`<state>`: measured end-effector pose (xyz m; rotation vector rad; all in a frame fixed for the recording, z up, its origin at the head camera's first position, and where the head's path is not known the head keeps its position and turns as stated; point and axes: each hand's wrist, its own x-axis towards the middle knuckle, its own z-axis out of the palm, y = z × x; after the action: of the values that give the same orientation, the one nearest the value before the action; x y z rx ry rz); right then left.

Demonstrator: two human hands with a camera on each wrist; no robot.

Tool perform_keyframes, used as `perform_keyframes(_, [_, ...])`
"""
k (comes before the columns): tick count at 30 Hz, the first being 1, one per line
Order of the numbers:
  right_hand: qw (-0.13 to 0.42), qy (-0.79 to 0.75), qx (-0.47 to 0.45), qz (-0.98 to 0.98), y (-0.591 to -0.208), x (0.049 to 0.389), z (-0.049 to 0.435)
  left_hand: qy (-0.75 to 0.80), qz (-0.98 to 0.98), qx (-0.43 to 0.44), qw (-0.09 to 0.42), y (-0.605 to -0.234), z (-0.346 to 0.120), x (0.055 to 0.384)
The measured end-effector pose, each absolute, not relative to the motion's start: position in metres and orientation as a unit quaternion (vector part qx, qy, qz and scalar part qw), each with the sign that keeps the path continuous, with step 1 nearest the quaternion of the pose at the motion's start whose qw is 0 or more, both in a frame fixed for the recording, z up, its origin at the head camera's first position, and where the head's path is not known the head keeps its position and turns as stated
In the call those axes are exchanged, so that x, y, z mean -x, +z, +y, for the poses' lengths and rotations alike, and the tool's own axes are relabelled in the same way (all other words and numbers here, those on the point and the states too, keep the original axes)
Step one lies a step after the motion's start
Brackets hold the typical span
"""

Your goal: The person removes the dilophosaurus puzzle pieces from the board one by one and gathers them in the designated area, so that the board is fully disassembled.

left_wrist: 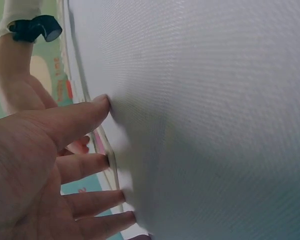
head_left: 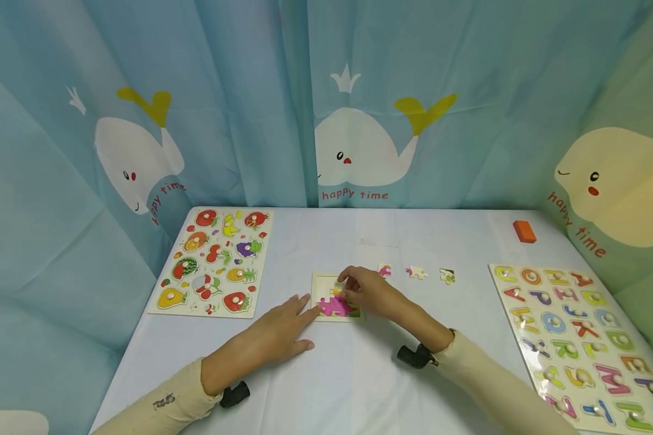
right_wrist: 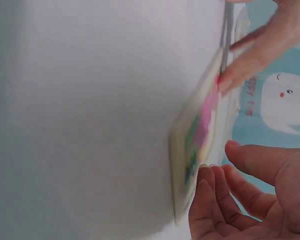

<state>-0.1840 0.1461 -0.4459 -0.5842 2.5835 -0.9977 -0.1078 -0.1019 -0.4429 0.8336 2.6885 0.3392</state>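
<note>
Puzzle board point(head_left: 323, 285) lies on the table point(head_left: 359, 386). Left hand point(head_left: 279, 329), fingers spread, touches its left edge, gripping nothing; right hand point(head_left: 371, 292), fingers bent, thumb apart, is empty over its right side.

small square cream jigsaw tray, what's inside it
Pink, yellow and green jigsaw pieces lie inside the tray; the right hand covers its upper right corner, so anything there is hidden.

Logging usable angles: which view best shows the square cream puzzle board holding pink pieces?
Head view: the board and pink pieces show from above, partly covered by the right hand. Right wrist: oblique and blurred; left wrist: only part, behind the left hand.
</note>
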Motion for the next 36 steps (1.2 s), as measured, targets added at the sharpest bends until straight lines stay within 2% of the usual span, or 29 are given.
perform_keyframes(19, [0.157,-0.317,0.206,0.912,-0.4525,0.1819,0.1372,0.12,0.936,-0.297,0.148,-0.4432,-0.1027,0.1077])
perform_keyframes(36, [0.131,-0.326,0.266,0.898,-0.4568,0.1813,0.1436,0.124,0.934,-0.299,0.149,-0.444,-0.1027,0.109])
